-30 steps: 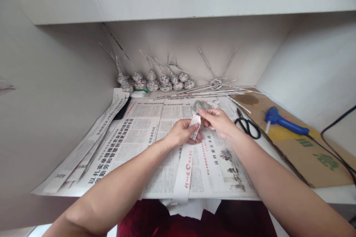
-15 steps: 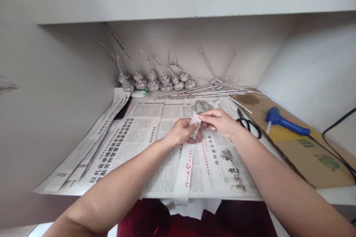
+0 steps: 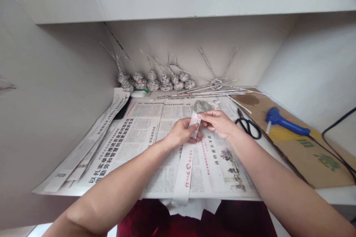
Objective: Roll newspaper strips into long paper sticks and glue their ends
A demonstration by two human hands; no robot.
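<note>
A long newspaper strip (image 3: pixel 184 172) with red print runs from my hands down past the front edge of the table. My left hand (image 3: pixel 185 130) is closed on its upper part, thumb on top. The fingers of my right hand (image 3: pixel 215 120) pinch the strip's far end at its right corner. Just beyond my fingers lies a crumpled grey cloth or wad (image 3: pixel 202 106). Newspaper sheets (image 3: pixel 144 144) spread flat beneath both hands. Black-handled scissors (image 3: pixel 248 126) lie right of my right hand.
Woven paper gourds (image 3: pixel 166 84) line the back wall, beside a started weave (image 3: pixel 216 83) with spokes sticking out. Thin rolled paper sticks (image 3: pixel 205 94) lie in front. A blue glue gun (image 3: pixel 287 122) rests on cardboard (image 3: pixel 319 163) at right. Cut strips (image 3: pixel 91 144) are stacked at left.
My right hand has shifted slightly left and nearer to me at the strip's end. My left hand keeps its hold with hardly any movement.
</note>
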